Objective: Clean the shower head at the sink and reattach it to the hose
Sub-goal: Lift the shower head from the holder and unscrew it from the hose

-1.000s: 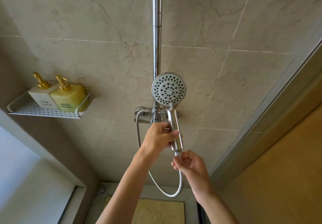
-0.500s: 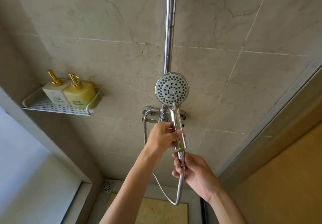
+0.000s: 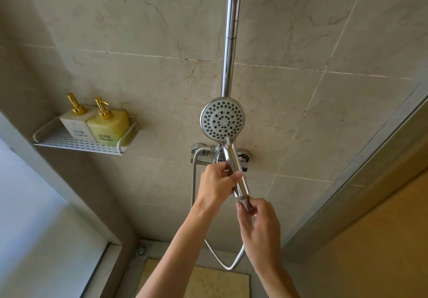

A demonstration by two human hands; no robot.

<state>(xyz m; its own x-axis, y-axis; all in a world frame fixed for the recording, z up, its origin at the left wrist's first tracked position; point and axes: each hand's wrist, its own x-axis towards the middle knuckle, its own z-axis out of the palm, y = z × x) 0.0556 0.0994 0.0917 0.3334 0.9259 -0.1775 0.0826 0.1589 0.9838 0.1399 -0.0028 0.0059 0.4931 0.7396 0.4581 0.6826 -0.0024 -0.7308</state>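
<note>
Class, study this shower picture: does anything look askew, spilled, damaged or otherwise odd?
Nothing stands out. The left hand grips the shower head by its handle, the right hand pinches the hose nut below, and two bottles stand upright on the shelf.

A: Support surface?
B: White perforated metal shelf (image 3: 69, 140), wall-mounted, left of frame.
A: Load?
B: Square white pump bottle with gold top (image 3: 74, 124), touching a yellow pump bottle with gold top (image 3: 108, 126), both upright.
</note>
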